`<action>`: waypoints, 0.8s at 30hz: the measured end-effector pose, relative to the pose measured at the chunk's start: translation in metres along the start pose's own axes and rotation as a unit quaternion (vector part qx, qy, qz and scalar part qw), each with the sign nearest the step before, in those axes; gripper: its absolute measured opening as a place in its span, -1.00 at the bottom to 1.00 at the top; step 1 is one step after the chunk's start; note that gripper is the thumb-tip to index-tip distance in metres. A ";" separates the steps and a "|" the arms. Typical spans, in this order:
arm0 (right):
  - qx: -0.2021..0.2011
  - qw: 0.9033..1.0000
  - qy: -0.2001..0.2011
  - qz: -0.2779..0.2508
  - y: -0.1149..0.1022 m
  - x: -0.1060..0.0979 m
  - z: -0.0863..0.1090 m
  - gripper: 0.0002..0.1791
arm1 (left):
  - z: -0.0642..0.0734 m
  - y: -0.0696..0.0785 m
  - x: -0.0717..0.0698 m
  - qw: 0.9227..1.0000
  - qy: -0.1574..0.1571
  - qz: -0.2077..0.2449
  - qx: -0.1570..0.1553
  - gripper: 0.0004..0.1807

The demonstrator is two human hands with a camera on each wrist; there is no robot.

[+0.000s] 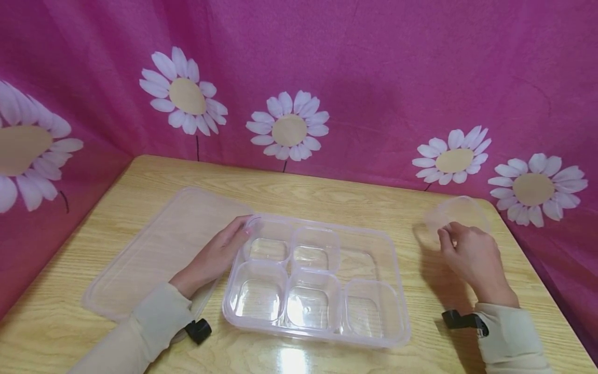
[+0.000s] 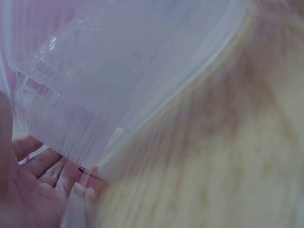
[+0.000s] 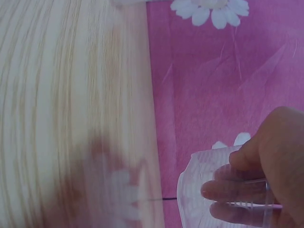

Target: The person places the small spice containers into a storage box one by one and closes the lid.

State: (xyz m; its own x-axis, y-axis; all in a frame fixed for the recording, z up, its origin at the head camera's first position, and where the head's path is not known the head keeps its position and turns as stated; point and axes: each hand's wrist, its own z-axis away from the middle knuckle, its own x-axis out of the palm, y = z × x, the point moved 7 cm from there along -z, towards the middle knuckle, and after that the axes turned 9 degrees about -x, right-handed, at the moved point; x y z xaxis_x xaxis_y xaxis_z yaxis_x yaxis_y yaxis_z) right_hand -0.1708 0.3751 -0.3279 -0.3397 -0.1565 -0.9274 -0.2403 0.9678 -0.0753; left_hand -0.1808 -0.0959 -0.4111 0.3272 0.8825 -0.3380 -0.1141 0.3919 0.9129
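Observation:
A large clear plastic box (image 1: 402, 311) holds several small square containers (image 1: 315, 298). The floor of the box shows at its back right. At the box's back left corner my left hand (image 1: 217, 254) grips the wall near the rim. Its fingers (image 2: 47, 166) lie along the outside of the box in the left wrist view. To the right of the box, my right hand (image 1: 474, 259) pinches another small clear container (image 1: 462, 210) by its wall. In the right wrist view several fingers show through the clear plastic of this small container (image 3: 194, 190).
A flat translucent lid (image 1: 154, 254) lies on the wooden table (image 1: 374, 200) left of the box, partly under my left forearm. A pink cloth (image 1: 374, 62) printed with white daisies hangs behind and beside the table. Black wrist cameras sit on both sleeves.

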 end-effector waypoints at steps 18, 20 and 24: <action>-0.052 0.998 0.024 0.006 -0.039 -0.010 -0.005 -0.85 | 0.000 0.002 0.000 0.999 -0.002 0.007 0.031 -0.48; -0.061 0.998 0.030 0.005 -0.044 -0.012 -0.006 -0.87 | 0.000 0.002 0.000 1.000 -0.002 0.008 0.028 -0.47; -0.080 0.996 0.045 0.003 -0.054 -0.016 -0.006 -0.89 | 0.000 0.002 0.001 1.000 -0.001 0.007 0.023 -0.48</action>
State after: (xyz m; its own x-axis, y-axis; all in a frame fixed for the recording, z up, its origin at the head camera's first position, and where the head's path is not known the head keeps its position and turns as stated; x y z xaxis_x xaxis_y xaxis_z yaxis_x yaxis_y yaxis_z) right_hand -0.1581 0.3244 -0.3069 -0.4190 -0.1747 -0.8910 -0.3781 0.9258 -0.0037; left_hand -0.1808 -0.0946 -0.4094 0.3276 0.8876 -0.3239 -0.0765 0.3666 0.9272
